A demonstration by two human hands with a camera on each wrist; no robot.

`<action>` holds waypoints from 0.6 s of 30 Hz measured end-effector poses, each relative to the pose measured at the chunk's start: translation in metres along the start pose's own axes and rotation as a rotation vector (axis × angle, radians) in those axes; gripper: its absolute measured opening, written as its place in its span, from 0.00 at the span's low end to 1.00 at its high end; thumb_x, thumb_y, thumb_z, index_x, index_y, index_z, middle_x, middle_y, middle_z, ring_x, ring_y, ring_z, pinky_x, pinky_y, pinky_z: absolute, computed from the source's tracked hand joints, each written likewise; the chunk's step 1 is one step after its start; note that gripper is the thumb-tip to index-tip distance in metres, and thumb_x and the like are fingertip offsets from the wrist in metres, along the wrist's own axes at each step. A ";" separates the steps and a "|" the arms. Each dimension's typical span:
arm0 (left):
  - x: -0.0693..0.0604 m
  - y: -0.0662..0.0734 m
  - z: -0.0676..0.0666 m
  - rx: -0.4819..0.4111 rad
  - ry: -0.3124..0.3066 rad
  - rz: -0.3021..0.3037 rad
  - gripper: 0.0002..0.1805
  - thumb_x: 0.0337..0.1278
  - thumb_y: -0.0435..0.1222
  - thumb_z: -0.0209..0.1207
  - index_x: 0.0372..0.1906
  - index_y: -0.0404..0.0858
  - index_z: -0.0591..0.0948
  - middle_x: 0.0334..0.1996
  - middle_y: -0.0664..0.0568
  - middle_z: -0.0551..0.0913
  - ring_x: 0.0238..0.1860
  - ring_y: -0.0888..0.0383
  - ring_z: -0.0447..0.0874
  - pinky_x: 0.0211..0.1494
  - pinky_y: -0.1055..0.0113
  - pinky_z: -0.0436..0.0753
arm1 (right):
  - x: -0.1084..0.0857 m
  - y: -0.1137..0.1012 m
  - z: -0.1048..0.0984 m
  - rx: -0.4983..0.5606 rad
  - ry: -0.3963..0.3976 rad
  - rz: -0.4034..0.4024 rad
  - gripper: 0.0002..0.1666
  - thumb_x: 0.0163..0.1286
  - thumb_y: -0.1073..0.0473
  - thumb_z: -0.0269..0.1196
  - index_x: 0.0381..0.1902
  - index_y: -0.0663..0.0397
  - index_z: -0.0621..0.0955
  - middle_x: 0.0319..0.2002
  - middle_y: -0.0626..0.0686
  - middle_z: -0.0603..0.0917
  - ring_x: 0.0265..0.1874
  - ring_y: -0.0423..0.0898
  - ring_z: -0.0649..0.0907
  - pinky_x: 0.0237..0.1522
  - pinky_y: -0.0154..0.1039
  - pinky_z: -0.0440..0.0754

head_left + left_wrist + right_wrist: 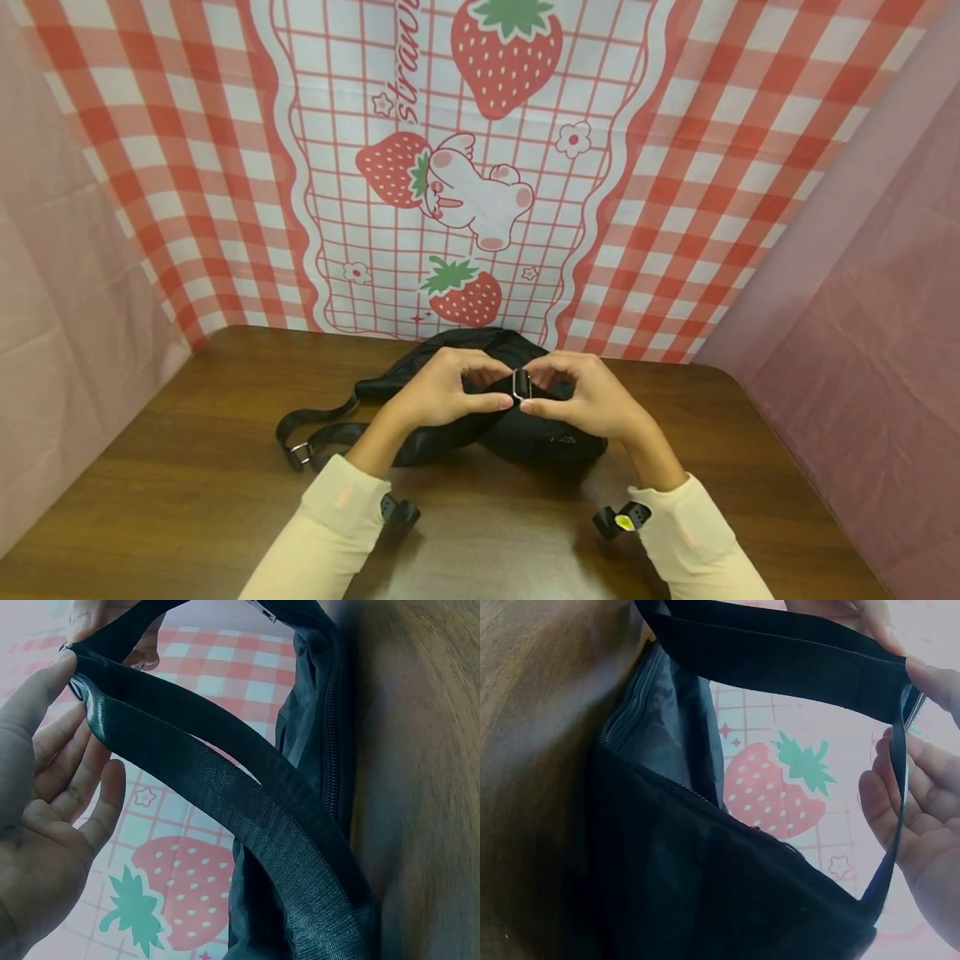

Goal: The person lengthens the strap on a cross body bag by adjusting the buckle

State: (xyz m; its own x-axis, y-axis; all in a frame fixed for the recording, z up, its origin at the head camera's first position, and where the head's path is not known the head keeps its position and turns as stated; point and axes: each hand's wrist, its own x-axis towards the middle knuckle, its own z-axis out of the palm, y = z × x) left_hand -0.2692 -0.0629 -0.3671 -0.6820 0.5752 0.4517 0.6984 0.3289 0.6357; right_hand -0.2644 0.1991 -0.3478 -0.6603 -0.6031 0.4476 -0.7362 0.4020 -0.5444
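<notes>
A brown wooden counter (480, 550) is carrying a black bag (525, 433), which is lying near the counter's far edge. Behind the bag, a cloth (637, 192) with red and white checks and strawberries is hanging. Pink curtains are hanging to the left (82, 250) and to the right (840, 333) of the bag, well apart from it. At the left of the bag, a loop (330, 412) of strap with a metal ring (302, 453) is resting on the counter. A zip (667, 780) is running along the edge of the bag.

Above the bag, the two hands are holding a strap (225, 791) at its buckle (522, 385), so the strap is rising from the bag in a curve. The left hand (450, 387) is pinching the strap just at the left side of the buckle, with the thumb in front and the fingers behind; its little finger is standing apart. The right hand (592, 396) is facing it and is pinching the strap at the other side, its thumb tip just beside the buckle. Both forearms, in cream sleeves (337, 517), are pointing from the near side of the bag inward, and each wrist is wearing a small black device (401, 515).
</notes>
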 end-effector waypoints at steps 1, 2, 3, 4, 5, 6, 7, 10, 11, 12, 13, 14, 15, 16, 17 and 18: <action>0.000 0.000 0.000 0.001 0.003 0.002 0.21 0.59 0.44 0.73 0.54 0.41 0.87 0.42 0.55 0.88 0.42 0.65 0.83 0.49 0.63 0.84 | 0.000 0.000 0.001 -0.001 0.000 -0.001 0.22 0.58 0.59 0.79 0.51 0.54 0.86 0.37 0.46 0.85 0.37 0.43 0.83 0.42 0.39 0.83; 0.001 0.000 0.001 0.000 0.007 0.005 0.21 0.59 0.44 0.73 0.54 0.40 0.87 0.42 0.54 0.88 0.42 0.65 0.83 0.48 0.63 0.84 | 0.000 0.000 0.001 -0.002 0.001 -0.001 0.22 0.58 0.58 0.79 0.50 0.54 0.86 0.37 0.46 0.85 0.37 0.43 0.83 0.42 0.38 0.83; 0.001 0.000 0.001 -0.001 0.010 0.005 0.21 0.59 0.44 0.73 0.54 0.40 0.87 0.42 0.54 0.88 0.42 0.65 0.83 0.48 0.63 0.84 | 0.000 0.001 0.001 -0.004 0.004 0.000 0.22 0.58 0.58 0.79 0.50 0.54 0.86 0.38 0.46 0.85 0.37 0.43 0.83 0.42 0.38 0.83; 0.001 -0.001 0.001 -0.002 0.012 0.001 0.21 0.59 0.45 0.73 0.54 0.41 0.87 0.42 0.54 0.88 0.42 0.65 0.83 0.48 0.64 0.84 | 0.000 0.001 0.002 -0.007 0.006 0.001 0.22 0.59 0.58 0.79 0.51 0.54 0.86 0.38 0.45 0.85 0.37 0.43 0.83 0.42 0.39 0.83; 0.001 -0.001 0.002 -0.005 0.011 -0.002 0.21 0.59 0.45 0.73 0.55 0.41 0.87 0.42 0.53 0.88 0.43 0.64 0.83 0.49 0.64 0.84 | 0.000 0.000 0.001 -0.008 0.010 0.004 0.22 0.59 0.58 0.79 0.51 0.54 0.86 0.37 0.45 0.85 0.37 0.43 0.83 0.42 0.39 0.83; 0.001 -0.001 0.002 -0.005 0.008 -0.009 0.22 0.59 0.45 0.73 0.56 0.41 0.86 0.43 0.53 0.88 0.43 0.63 0.83 0.49 0.64 0.84 | 0.000 0.000 0.001 -0.009 0.015 0.006 0.22 0.59 0.58 0.78 0.51 0.54 0.86 0.37 0.45 0.85 0.37 0.43 0.83 0.42 0.40 0.83; 0.001 -0.001 0.002 -0.004 0.003 -0.017 0.24 0.58 0.46 0.73 0.57 0.40 0.86 0.44 0.53 0.88 0.44 0.63 0.83 0.50 0.64 0.83 | 0.000 -0.001 0.000 -0.010 0.021 0.009 0.22 0.59 0.58 0.78 0.51 0.53 0.86 0.37 0.46 0.85 0.38 0.43 0.83 0.42 0.41 0.84; 0.001 -0.002 0.002 0.003 -0.017 -0.039 0.27 0.58 0.48 0.74 0.59 0.39 0.85 0.46 0.51 0.87 0.46 0.60 0.84 0.52 0.63 0.83 | 0.000 -0.002 -0.002 -0.012 0.038 0.015 0.21 0.59 0.58 0.79 0.51 0.53 0.86 0.37 0.47 0.86 0.38 0.44 0.84 0.43 0.41 0.83; 0.001 -0.003 0.002 0.010 -0.023 -0.045 0.28 0.57 0.48 0.74 0.60 0.39 0.84 0.47 0.51 0.87 0.47 0.59 0.84 0.53 0.63 0.83 | 0.000 -0.002 -0.002 -0.012 0.042 0.018 0.21 0.59 0.58 0.79 0.50 0.52 0.86 0.37 0.47 0.86 0.38 0.44 0.84 0.43 0.41 0.83; 0.000 -0.003 0.002 0.019 -0.027 -0.051 0.29 0.57 0.48 0.74 0.60 0.39 0.84 0.47 0.51 0.87 0.47 0.59 0.84 0.53 0.63 0.83 | 0.000 -0.002 -0.003 -0.012 0.045 0.020 0.21 0.59 0.58 0.79 0.50 0.52 0.87 0.37 0.46 0.86 0.38 0.44 0.84 0.43 0.40 0.83; 0.000 -0.003 0.002 0.026 -0.029 -0.051 0.29 0.57 0.48 0.74 0.60 0.39 0.84 0.47 0.52 0.86 0.47 0.59 0.84 0.53 0.62 0.83 | 0.000 -0.002 -0.004 -0.010 0.049 0.023 0.21 0.59 0.58 0.79 0.50 0.52 0.87 0.37 0.46 0.86 0.38 0.44 0.84 0.43 0.39 0.83; 0.000 -0.004 0.002 0.033 -0.031 -0.050 0.28 0.57 0.48 0.74 0.60 0.39 0.84 0.47 0.52 0.86 0.47 0.59 0.84 0.53 0.62 0.83 | 0.000 -0.001 -0.004 -0.008 0.051 0.024 0.21 0.59 0.58 0.79 0.50 0.52 0.87 0.37 0.46 0.86 0.38 0.44 0.84 0.43 0.38 0.83; 0.000 -0.004 0.002 0.039 -0.032 -0.047 0.28 0.57 0.48 0.74 0.60 0.39 0.84 0.47 0.52 0.86 0.47 0.59 0.84 0.53 0.62 0.83 | 0.000 -0.001 -0.005 -0.008 0.054 0.027 0.21 0.59 0.57 0.79 0.50 0.51 0.87 0.37 0.46 0.86 0.38 0.45 0.84 0.43 0.38 0.83; 0.000 -0.004 0.002 0.044 -0.034 -0.042 0.28 0.57 0.48 0.74 0.59 0.39 0.84 0.46 0.52 0.86 0.47 0.58 0.84 0.53 0.62 0.83 | 0.000 -0.001 -0.005 -0.007 0.054 0.027 0.21 0.59 0.57 0.79 0.50 0.51 0.87 0.37 0.47 0.86 0.38 0.45 0.84 0.43 0.38 0.83; 0.000 -0.004 0.002 0.049 -0.035 -0.037 0.28 0.57 0.47 0.74 0.59 0.39 0.84 0.46 0.52 0.86 0.47 0.58 0.84 0.53 0.61 0.83 | -0.001 -0.001 -0.006 -0.007 0.054 0.027 0.21 0.59 0.58 0.79 0.50 0.52 0.87 0.37 0.48 0.86 0.38 0.46 0.84 0.43 0.38 0.83; 0.000 -0.003 0.002 0.055 -0.035 -0.031 0.27 0.58 0.47 0.74 0.59 0.39 0.84 0.46 0.52 0.86 0.47 0.58 0.84 0.53 0.62 0.83 | -0.001 -0.001 -0.006 -0.005 0.053 0.027 0.21 0.59 0.58 0.79 0.50 0.52 0.87 0.37 0.48 0.86 0.38 0.47 0.84 0.43 0.37 0.83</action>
State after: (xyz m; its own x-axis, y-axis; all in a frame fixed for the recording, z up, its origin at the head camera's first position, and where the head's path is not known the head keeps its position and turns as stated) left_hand -0.2712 -0.0629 -0.3702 -0.6963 0.5896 0.4093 0.6884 0.3872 0.6133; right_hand -0.2643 0.2033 -0.3434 -0.6866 -0.5549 0.4697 -0.7187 0.4208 -0.5535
